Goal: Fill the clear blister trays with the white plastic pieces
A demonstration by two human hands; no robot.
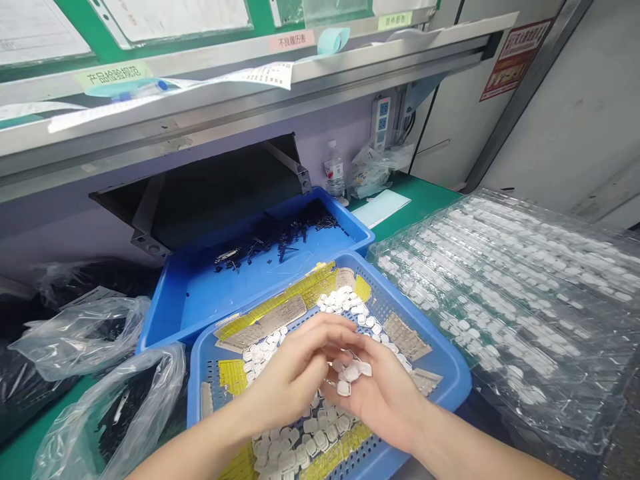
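Both hands meet over a blue perforated basket (450, 373) strewn with several small white plastic pieces (345, 303). My right hand (385, 400) lies palm up and cups a small heap of the white pieces (350, 375). My left hand (295, 370) reaches across, its fingertips curled down onto that heap; whether they pinch a piece is hidden. More white pieces (300, 450) lie in the basket beneath my wrists, on yellow and brown taped patches (280, 313).
Behind the basket a blue tray (200, 300) holds small black parts (285, 243). Stacked clear blister trays (525, 280) filled with white pieces cover the right side. Plastic bags (90, 340) of dark parts lie at left. A water bottle (334, 175) stands at the back.
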